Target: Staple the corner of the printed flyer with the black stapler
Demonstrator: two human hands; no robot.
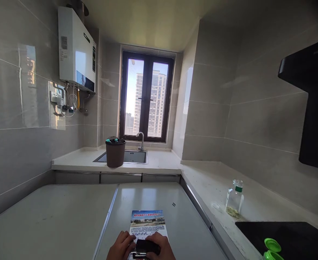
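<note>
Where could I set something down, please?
The white panel left of the metal strip looks open; so does the counter right of the sink. It's crowded at the leaflet, where the left hand is close to the black stapler in the right hand, and around the glass jar.

A white water heater is mounted on the left wall. A brown bin stands at the front of the sink. The right counter bears a glass jar, near a black panel.
</note>
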